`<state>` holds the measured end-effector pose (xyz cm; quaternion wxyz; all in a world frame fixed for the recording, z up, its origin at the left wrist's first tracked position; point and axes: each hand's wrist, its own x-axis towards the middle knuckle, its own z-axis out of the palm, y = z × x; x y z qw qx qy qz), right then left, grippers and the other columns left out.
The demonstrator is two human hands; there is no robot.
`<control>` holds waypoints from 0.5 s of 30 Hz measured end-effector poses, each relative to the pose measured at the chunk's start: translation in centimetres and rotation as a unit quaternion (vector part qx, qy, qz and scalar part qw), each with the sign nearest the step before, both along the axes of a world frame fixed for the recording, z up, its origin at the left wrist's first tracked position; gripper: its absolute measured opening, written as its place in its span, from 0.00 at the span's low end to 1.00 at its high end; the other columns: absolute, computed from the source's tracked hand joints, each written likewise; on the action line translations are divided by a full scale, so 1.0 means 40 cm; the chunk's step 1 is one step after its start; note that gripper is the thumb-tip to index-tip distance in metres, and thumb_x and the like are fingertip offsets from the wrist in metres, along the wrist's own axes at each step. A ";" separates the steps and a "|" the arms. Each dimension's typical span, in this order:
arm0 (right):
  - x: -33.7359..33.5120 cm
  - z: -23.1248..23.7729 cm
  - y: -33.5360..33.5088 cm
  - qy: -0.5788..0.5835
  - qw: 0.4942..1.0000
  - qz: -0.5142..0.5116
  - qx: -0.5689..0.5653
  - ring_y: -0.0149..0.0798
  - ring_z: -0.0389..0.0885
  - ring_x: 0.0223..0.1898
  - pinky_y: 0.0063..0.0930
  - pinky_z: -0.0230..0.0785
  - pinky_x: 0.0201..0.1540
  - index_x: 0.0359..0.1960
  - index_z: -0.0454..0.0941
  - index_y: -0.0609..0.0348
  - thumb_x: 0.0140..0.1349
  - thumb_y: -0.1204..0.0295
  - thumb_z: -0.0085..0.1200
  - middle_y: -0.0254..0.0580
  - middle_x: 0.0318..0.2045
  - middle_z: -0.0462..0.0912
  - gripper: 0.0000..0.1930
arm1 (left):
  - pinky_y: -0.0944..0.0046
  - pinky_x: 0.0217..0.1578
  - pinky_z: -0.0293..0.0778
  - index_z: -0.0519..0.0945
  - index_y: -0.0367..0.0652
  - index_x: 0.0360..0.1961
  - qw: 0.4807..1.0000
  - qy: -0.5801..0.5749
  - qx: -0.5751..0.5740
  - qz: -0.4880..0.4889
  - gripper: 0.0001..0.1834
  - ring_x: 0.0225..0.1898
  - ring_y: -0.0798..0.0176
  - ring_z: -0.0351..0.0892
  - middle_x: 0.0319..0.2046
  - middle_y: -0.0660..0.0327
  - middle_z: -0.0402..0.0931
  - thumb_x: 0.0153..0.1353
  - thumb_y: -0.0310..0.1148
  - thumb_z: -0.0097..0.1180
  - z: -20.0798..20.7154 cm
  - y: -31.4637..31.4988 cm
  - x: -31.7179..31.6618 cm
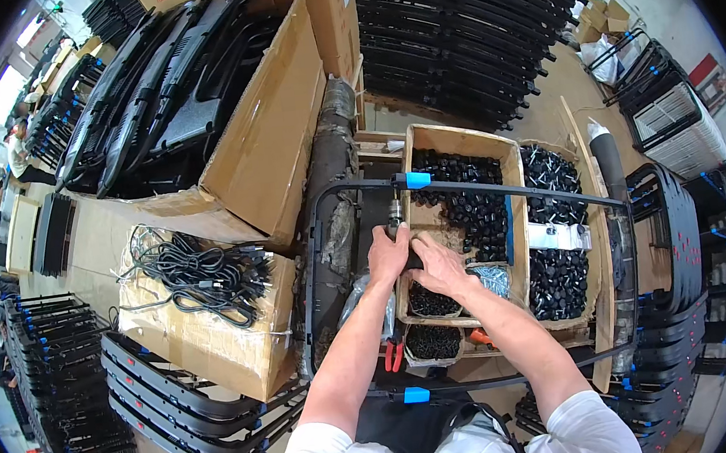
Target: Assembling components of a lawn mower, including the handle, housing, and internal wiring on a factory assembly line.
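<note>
A black rectangular tube frame with blue clips lies across the work stand in front of me. Just inside its far left part, my left hand is closed around a dark tool whose silver, chuck-like end points away from me. My right hand is beside it, fingers curled against the dark body between the hands; whether it grips the same tool is hidden. Under and around the hands is a wooden parts tray holding black caps and small dark screws.
Red-handled pliers lie by the screw box. To the left, coiled black cables rest on a carton, with a large open carton of black panels beyond. Stacked black frames stand behind; more frames are on the right.
</note>
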<state>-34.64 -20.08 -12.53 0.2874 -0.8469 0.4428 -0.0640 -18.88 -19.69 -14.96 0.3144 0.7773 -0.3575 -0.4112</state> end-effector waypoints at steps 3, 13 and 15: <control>0.020 0.012 0.014 -0.013 1.000 -0.006 0.004 0.63 0.77 0.60 0.55 0.75 0.56 0.55 0.71 0.61 0.58 0.65 0.69 0.54 0.59 0.70 0.27 | 0.45 0.60 0.75 0.74 0.30 0.62 1.000 -0.007 0.005 0.021 0.43 0.58 0.33 0.83 0.52 0.33 0.83 0.65 0.62 0.60 -0.010 0.009 0.010; 0.009 0.010 0.044 -0.012 1.000 -0.007 -0.017 0.64 0.79 0.57 0.58 0.75 0.55 0.56 0.72 0.61 0.57 0.68 0.68 0.53 0.58 0.71 0.27 | 0.47 0.57 0.77 0.78 0.33 0.58 0.998 -0.065 0.008 0.021 0.44 0.57 0.39 0.85 0.52 0.39 0.85 0.58 0.64 0.66 0.003 0.028 0.003; 0.012 0.012 0.050 -0.013 1.000 -0.007 -0.014 0.64 0.80 0.57 0.58 0.75 0.55 0.56 0.72 0.62 0.57 0.68 0.68 0.53 0.57 0.71 0.27 | 0.47 0.57 0.77 0.79 0.33 0.58 0.996 -0.083 -0.006 0.022 0.43 0.55 0.39 0.85 0.51 0.40 0.85 0.58 0.64 0.66 -0.004 0.034 0.005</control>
